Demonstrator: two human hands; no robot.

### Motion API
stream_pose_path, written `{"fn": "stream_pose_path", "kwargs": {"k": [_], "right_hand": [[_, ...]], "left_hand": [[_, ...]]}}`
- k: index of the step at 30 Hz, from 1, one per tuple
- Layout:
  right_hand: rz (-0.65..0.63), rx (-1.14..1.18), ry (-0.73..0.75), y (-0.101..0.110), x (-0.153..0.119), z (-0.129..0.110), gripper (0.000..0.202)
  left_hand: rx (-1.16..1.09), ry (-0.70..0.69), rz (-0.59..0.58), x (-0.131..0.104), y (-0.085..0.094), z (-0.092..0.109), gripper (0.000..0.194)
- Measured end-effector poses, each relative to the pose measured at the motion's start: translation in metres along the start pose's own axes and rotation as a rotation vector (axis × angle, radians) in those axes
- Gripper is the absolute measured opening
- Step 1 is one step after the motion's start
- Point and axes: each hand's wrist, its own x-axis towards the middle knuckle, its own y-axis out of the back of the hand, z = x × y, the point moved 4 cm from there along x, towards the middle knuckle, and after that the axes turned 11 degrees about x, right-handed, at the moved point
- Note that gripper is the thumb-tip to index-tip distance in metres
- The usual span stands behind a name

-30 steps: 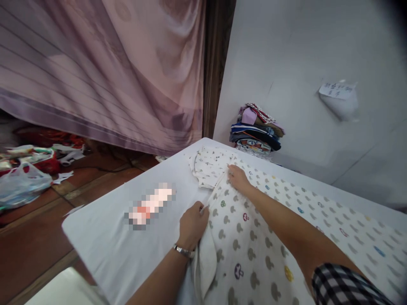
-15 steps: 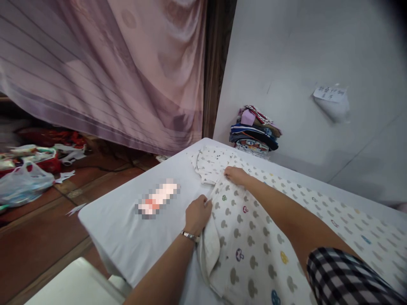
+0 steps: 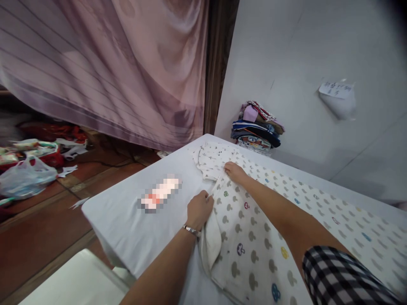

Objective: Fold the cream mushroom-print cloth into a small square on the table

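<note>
Mushroom-print cloth (image 3: pixel 237 228): cut off by the bottom and right edges; underside hidden. Left hand (image 3: pixel 200 209), right hand (image 3: pixel 235 172): fingertips partly hidden at the cloth's edge. Object on table: masked by coarse pixel blocks (image 3: pixel 160 192), identity indeterminable. Note (image 3: pixel 337 90), on wall: handwriting too small and blurred to read. Checked sleeve (image 3: pixel 337 271): cropped by bottom edge. White furniture piece (image 3: pixel 79 281): cropped at bottom, type uncertain. Plastic bag (image 3: pixel 27 178): cropped at left, contents indistinct. Curtain (image 3: pixel 133 72): cropped at top and left.
</note>
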Motion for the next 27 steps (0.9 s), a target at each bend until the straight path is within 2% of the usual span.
{"fn": "stream_pose_path", "kwargs": {"k": [3,6,10,13,15,20,25,27], "right_hand": [[0.169,0.15,-0.004,-0.003,-0.02,-0.005,0.03],[0.262,0.335,0.068,-0.014,-0.058,-0.028,0.028],[0.222,0.596,0.06,-0.036,-0.127,-0.073,0.026],[0.154,0.807,-0.095,-0.054,-0.174,-0.101,0.032],[0.136,0.949,-0.21,-0.062,-0.195,-0.114,0.038],[0.179,1.231,-0.436,-0.072,-0.21,-0.133,0.06],[0.321,1.494,-0.5,-0.075,-0.21,-0.138,0.063],[0.335,1.57,-0.53,-0.078,-0.21,-0.139,0.065]], "left_hand": [[0.014,0.005,-0.006,0.002,-0.001,-0.001,0.019],[0.027,-0.001,-0.008,0.003,-0.001,0.0,0.019],[0.032,-0.018,0.008,0.006,-0.002,-0.001,0.019],[0.007,-0.038,0.007,0.009,-0.003,-0.003,0.018],[-0.034,-0.057,0.008,0.01,-0.003,-0.004,0.018],[-0.122,-0.093,0.013,0.007,0.0,-0.004,0.024],[-0.111,-0.064,0.022,-0.006,0.01,-0.007,0.035],[-0.09,-0.049,0.012,-0.016,0.015,-0.012,0.033]]}}
